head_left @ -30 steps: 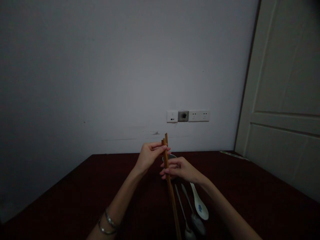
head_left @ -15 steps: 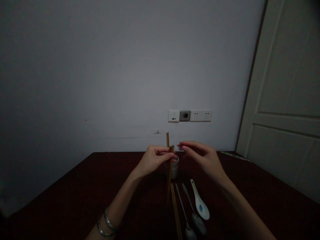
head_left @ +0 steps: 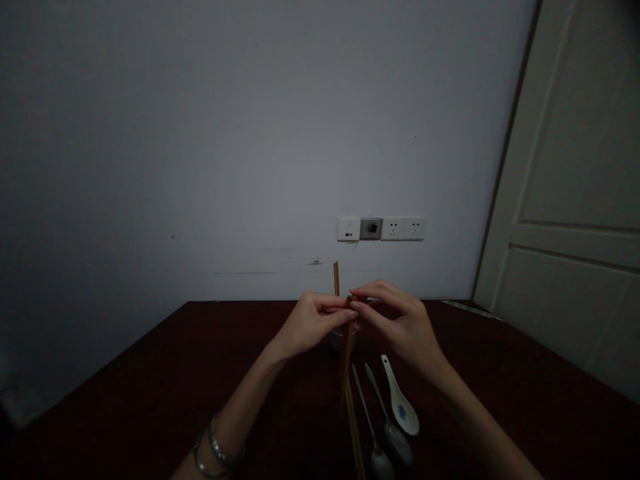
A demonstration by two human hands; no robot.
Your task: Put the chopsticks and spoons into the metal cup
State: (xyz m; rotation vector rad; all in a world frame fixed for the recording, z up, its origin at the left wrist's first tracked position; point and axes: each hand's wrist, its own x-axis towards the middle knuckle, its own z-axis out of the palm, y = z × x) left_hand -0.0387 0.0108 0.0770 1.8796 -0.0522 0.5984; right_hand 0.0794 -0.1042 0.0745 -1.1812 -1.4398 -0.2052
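Holding a pair of long brown wooden chopsticks (head_left: 344, 333) upright above the dark reddish-brown table (head_left: 150, 393), the left hand (head_left: 313, 323) has its fingers closed around their upper part, one stick's end poking up higher than the other. The right hand (head_left: 400, 323) has come close on the other side, its fingertips pinched at the top of the lower stick, just touching the left hand's fingertips. Both hands appear to be evening up the two sticks so that their ends match; that is the step in hand, by my reading. A small round metal cup (head_left: 343, 339) stands on the table just behind the hands, mostly hidden. Nearer the person lie more brown chopsticks (head_left: 355, 433), two metal spoons (head_left: 385, 433) and a white ceramic spoon with a blue mark (head_left: 400, 407), side by side. Next, the taller stick needs pressing down level, with a loosened left grip.
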